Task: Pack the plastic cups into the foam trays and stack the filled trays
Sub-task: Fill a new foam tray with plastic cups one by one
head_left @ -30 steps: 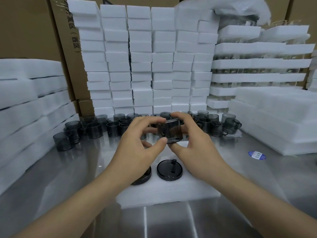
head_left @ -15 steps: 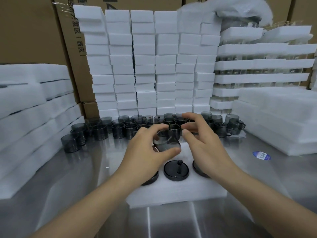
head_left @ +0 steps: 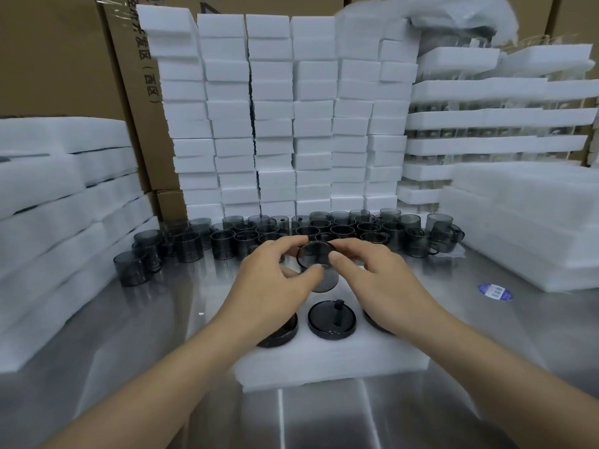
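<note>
Clamping cup [head_left: 316, 256] between both grips, left hand [head_left: 269, 286], right hand [head_left: 382, 280], above foam tray [head_left: 324, 361]

A brushed steel desk [head_left: 129, 335] fills the lower half of the view, its surface shiny and reflective, with straight seams running toward the near edge. A round blue label [head_left: 495, 291] with a white printed patch lies flat on the desk at the right. Tall brown cardboard boxes [head_left: 48, 59] stand along the back and left. One of them [head_left: 136, 76] carries printed black characters down its side and a strip of clear film at its upper edge. A smaller box [head_left: 168, 202] sits low beneath it. Crumpled white wrapping [head_left: 453, 11] is draped at the upper right.
</note>
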Action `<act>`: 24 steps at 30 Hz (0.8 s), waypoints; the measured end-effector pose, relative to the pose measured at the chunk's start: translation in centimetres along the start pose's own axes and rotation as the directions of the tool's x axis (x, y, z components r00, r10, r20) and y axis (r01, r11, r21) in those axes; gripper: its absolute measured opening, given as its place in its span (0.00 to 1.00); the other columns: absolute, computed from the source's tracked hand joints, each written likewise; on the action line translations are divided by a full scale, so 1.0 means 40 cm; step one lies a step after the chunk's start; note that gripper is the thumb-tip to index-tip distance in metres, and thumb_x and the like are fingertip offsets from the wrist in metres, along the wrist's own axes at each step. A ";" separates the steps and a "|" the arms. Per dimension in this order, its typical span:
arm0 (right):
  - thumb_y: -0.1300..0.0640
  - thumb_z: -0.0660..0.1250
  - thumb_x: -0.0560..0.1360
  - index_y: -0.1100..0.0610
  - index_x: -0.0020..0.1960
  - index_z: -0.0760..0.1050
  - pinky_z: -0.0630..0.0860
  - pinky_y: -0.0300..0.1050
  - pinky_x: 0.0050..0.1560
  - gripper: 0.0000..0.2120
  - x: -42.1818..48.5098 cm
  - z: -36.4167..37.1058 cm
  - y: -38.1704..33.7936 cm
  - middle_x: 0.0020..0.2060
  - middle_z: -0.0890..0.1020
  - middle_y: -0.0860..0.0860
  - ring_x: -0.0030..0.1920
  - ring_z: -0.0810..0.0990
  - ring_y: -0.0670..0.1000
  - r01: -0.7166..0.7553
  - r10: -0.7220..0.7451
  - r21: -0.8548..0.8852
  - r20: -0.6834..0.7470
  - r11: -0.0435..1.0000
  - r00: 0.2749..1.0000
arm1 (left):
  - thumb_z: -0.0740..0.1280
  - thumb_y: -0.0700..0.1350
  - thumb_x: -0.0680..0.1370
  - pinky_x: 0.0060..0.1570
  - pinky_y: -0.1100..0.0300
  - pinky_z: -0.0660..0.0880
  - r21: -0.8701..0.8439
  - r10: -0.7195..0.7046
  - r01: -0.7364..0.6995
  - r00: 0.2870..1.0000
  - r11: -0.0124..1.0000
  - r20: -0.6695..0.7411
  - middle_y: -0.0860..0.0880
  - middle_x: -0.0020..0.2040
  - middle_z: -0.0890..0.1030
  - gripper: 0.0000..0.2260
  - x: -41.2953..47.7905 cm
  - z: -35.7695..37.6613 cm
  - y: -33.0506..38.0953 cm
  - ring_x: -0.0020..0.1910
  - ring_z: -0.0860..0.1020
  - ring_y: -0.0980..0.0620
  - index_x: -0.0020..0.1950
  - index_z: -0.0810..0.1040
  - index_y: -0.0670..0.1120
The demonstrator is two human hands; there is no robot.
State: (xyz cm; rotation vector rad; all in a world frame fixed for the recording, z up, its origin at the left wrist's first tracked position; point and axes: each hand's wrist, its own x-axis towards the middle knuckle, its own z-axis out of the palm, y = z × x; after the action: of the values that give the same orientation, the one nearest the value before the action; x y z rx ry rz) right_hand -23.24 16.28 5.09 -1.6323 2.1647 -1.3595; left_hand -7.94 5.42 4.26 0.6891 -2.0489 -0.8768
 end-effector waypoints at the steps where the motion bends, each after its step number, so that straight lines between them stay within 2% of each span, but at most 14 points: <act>1: 0.46 0.61 0.85 0.46 0.72 0.79 0.70 0.51 0.73 0.18 0.001 -0.001 0.001 0.65 0.83 0.40 0.68 0.77 0.43 -0.008 0.008 -0.006 0.009 1.000 1.000 | 0.76 0.53 0.76 0.46 0.68 0.76 -0.020 -0.002 0.002 1.000 1.000 -0.011 0.63 0.50 0.85 0.16 0.002 0.001 -0.002 0.42 0.84 0.63 0.61 0.79 0.66; 4: 0.48 0.60 0.86 0.45 0.71 0.80 0.72 0.49 0.70 0.17 0.003 -0.004 0.005 0.62 0.84 0.39 0.65 0.78 0.44 -0.006 0.006 -0.023 0.012 1.000 1.000 | 0.75 0.46 0.79 0.38 0.76 0.72 -0.004 0.011 -0.011 1.000 1.000 -0.011 0.69 0.40 0.84 0.15 0.004 -0.001 -0.011 0.41 0.83 0.68 0.59 0.79 0.65; 7: 0.52 0.60 0.86 0.44 0.66 0.82 0.74 0.47 0.63 0.15 0.003 -0.003 0.004 0.57 0.85 0.39 0.59 0.80 0.43 0.022 -0.022 -0.027 0.003 0.999 1.000 | 0.76 0.47 0.80 0.37 0.75 0.73 -0.060 0.007 -0.006 1.000 0.998 0.014 0.61 0.38 0.87 0.14 0.005 -0.003 -0.013 0.41 0.85 0.63 0.59 0.80 0.64; 9: 0.53 0.62 0.85 0.45 0.63 0.83 0.75 0.49 0.64 0.13 0.005 -0.003 0.006 0.55 0.86 0.40 0.59 0.80 0.43 0.024 -0.024 -0.005 0.011 1.000 1.000 | 0.78 0.49 0.79 0.46 0.69 0.77 -0.102 0.006 -0.003 1.000 0.995 0.029 0.58 0.40 0.88 0.14 0.004 -0.004 -0.011 0.42 0.87 0.57 0.58 0.80 0.64; 11: 0.53 0.63 0.85 0.46 0.62 0.83 0.74 0.51 0.65 0.12 0.007 -0.003 0.010 0.54 0.85 0.41 0.59 0.79 0.43 0.021 -0.022 0.009 0.025 1.000 0.999 | 0.80 0.51 0.76 0.56 0.64 0.77 -0.119 0.007 -0.005 1.000 0.993 0.017 0.63 0.47 0.88 0.15 0.005 -0.006 -0.012 0.47 0.87 0.59 0.58 0.81 0.64; 13: 0.50 0.63 0.84 0.45 0.68 0.80 0.72 0.53 0.70 0.14 0.007 -0.003 0.014 0.59 0.82 0.43 0.64 0.77 0.45 0.009 -0.010 0.015 0.036 1.000 0.999 | 0.81 0.53 0.74 0.59 0.64 0.76 -0.112 0.002 -0.001 1.000 0.994 0.004 0.69 0.50 0.85 0.15 0.006 -0.009 -0.014 0.54 0.84 0.65 0.58 0.83 0.64; 16: 0.45 0.62 0.85 0.47 0.80 0.70 0.64 0.53 0.78 0.24 0.008 -0.005 0.012 0.70 0.76 0.44 0.75 0.69 0.46 -0.007 0.010 -0.038 0.078 0.999 0.997 | 0.81 0.54 0.74 0.54 0.64 0.76 -0.117 -0.008 0.009 1.000 0.993 0.014 0.71 0.48 0.84 0.11 0.007 -0.010 -0.015 0.51 0.83 0.68 0.50 0.82 0.67; 19: 0.43 0.61 0.85 0.47 0.82 0.66 0.63 0.53 0.79 0.27 0.012 -0.005 0.013 0.71 0.74 0.45 0.77 0.67 0.48 -0.018 0.026 -0.061 0.123 0.998 0.992 | 0.81 0.55 0.73 0.52 0.63 0.78 -0.124 -0.027 0.027 1.000 0.992 0.003 0.69 0.46 0.85 0.10 0.008 -0.008 -0.019 0.49 0.83 0.65 0.49 0.83 0.66; 22: 0.43 0.61 0.85 0.47 0.82 0.66 0.63 0.52 0.79 0.27 0.013 -0.008 0.016 0.70 0.75 0.45 0.76 0.68 0.47 -0.018 0.026 -0.062 0.135 0.998 0.990 | 0.81 0.56 0.73 0.51 0.64 0.77 -0.128 -0.046 0.045 0.999 0.991 0.000 0.68 0.47 0.85 0.12 0.009 -0.008 -0.019 0.49 0.82 0.64 0.54 0.85 0.62; 24: 0.43 0.61 0.85 0.47 0.82 0.66 0.64 0.50 0.78 0.27 0.013 -0.009 0.018 0.68 0.76 0.45 0.74 0.70 0.47 -0.006 0.015 -0.067 0.134 0.998 0.991 | 0.80 0.55 0.74 0.50 0.65 0.77 -0.124 -0.039 0.039 0.999 0.991 0.002 0.69 0.47 0.84 0.10 0.009 -0.009 -0.018 0.49 0.82 0.64 0.51 0.83 0.64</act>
State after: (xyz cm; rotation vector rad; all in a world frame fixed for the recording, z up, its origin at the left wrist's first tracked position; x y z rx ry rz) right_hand -24.18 16.09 4.99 -1.6812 2.1596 -1.1506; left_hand -7.73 4.60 4.01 0.6625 -1.9676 -1.0172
